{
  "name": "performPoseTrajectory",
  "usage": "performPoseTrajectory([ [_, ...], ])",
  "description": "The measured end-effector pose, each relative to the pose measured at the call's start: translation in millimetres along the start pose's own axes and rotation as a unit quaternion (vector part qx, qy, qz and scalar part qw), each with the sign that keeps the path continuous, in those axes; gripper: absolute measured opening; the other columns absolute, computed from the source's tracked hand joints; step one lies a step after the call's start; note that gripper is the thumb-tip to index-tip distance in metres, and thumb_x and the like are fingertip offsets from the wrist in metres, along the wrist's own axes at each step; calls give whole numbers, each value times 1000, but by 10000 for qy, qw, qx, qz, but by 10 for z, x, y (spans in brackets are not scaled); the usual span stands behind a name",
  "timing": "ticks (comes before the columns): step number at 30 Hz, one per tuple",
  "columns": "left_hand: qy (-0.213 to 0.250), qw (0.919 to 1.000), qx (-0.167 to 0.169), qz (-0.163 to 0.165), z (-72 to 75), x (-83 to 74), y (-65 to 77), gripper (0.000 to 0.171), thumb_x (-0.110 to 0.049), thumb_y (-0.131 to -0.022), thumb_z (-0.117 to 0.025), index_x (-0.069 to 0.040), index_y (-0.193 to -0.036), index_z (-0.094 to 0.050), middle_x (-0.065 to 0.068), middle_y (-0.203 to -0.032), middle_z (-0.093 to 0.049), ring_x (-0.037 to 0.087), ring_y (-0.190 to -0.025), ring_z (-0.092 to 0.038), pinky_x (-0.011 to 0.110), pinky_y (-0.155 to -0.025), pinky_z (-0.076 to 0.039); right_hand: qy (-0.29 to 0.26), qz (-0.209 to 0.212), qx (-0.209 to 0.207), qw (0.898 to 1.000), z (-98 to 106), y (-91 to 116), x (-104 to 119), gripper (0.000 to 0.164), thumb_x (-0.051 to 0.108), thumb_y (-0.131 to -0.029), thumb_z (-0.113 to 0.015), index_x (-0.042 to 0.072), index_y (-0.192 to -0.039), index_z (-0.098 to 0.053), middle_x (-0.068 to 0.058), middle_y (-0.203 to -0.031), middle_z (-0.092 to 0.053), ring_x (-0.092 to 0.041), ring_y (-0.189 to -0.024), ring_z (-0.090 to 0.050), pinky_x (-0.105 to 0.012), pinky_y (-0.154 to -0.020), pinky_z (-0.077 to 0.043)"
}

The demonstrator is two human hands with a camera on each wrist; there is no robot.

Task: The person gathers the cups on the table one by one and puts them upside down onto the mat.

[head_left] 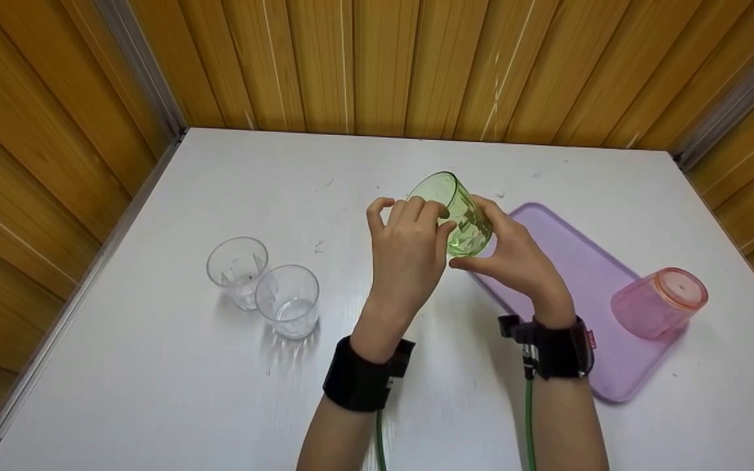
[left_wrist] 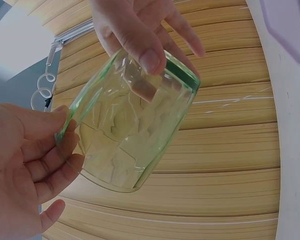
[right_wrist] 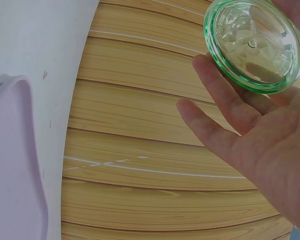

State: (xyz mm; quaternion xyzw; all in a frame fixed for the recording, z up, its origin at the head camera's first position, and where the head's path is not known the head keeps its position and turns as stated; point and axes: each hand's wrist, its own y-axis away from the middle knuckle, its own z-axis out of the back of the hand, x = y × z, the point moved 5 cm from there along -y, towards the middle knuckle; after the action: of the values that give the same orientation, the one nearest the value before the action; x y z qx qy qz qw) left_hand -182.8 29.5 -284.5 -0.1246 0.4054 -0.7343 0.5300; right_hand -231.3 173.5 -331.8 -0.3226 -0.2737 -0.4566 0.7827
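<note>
A see-through green plastic cup is held tilted above the table between both hands, its mouth toward the upper left. My left hand pinches the cup's rim between thumb and fingers, with the little finger held away, as the left wrist view shows. At the base end, my right hand holds the cup, its thumb against the side in the left wrist view. The right wrist view shows the cup's round base above several extended right fingers. Through the green wall, faceted patterns are visible.
Two clear cups stand upright side by side on the white table at left. On the right lies a purple tray, carrying an upside-down pink cup. Wood-patterned panels border the table.
</note>
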Motion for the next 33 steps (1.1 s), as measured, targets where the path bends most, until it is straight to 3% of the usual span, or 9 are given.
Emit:
performPoseTrajectory([
  [16, 13, 9999, -156, -56, 21, -5, -5, 12, -26, -80, -68, -15, -84, -64, -4, -78, -61, 14, -78, -58, 39, -92, -28, 71, 100, -23, 9999, 0, -4, -59, 84, 22, -66, -81, 19, -137, -37, -5, -128, -51, -18, -116, -45, -42, -95, -35],
  [33, 49, 9999, -52, -79, -1, -12, 3, 12, -26, -81, -67, -15, -85, -65, -4, -79, -61, 14, -78, -58, 40, -92, -28, -15, 65, 28, 10000, -12, -4, -84, 86, 20, -65, -82, 17, -138, -36, -6, -129, -50, -19, -118, -44, -43, -95, -35],
])
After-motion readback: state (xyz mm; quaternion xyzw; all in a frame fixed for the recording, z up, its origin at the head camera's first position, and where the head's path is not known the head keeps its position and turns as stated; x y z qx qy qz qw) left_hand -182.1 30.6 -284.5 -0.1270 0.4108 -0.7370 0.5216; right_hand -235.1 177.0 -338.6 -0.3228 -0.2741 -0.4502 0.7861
